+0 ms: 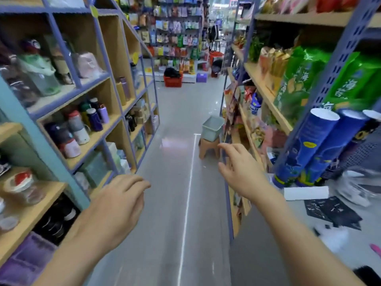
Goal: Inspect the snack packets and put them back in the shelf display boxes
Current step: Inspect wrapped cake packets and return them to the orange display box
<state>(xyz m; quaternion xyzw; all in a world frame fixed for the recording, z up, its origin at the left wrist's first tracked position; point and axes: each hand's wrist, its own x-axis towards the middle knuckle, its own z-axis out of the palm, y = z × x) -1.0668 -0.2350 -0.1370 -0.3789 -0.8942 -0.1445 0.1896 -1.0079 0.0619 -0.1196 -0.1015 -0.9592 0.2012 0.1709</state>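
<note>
I stand in a shop aisle with both hands raised and holding nothing. My left hand hangs over the floor near the left shelving, fingers loosely curled. My right hand reaches toward the edge of the right snack shelf, fingers relaxed and spread. Green snack packets stand on that shelf. Below them lean blue tube cans. More mixed snack packets fill the shelves further along the right side. The picture is blurred by motion.
Left shelving holds bottles and jars. A grey bin sits on a small brown stool by the right shelf. A red basket stands at the aisle's far end under a wall of hanging packets. A grey counter lies lower right.
</note>
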